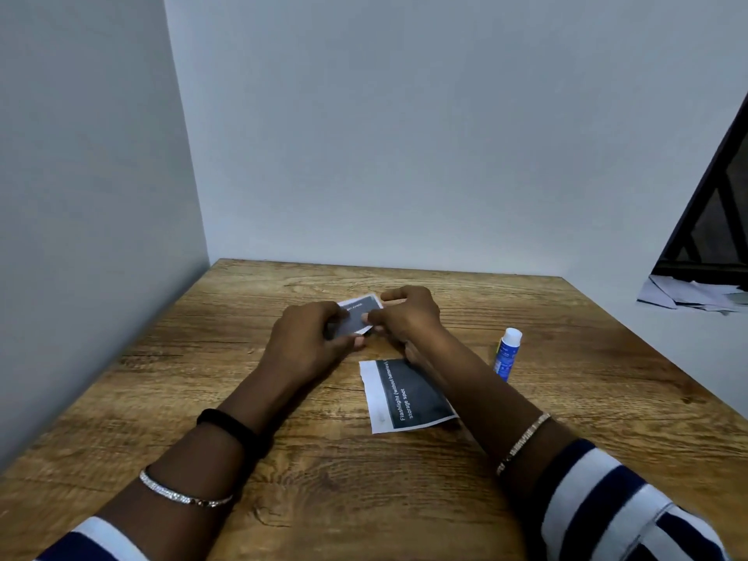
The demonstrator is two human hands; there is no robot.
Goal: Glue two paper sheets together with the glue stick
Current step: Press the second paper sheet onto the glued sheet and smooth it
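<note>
Small dark paper sheet being held up over the middle of the wooden counter, left hand and right hand fingers pinching its two ends, second paper sheet lying flat nearer the front edge, glue stick standing capped toward the right edge.

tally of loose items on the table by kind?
Paper sheets: 2, a small sheet held in the left hand and right hand, and a larger sheet flat on the table
Glue sticks: 1, the glue stick, capped and upright
Total: 3
</note>
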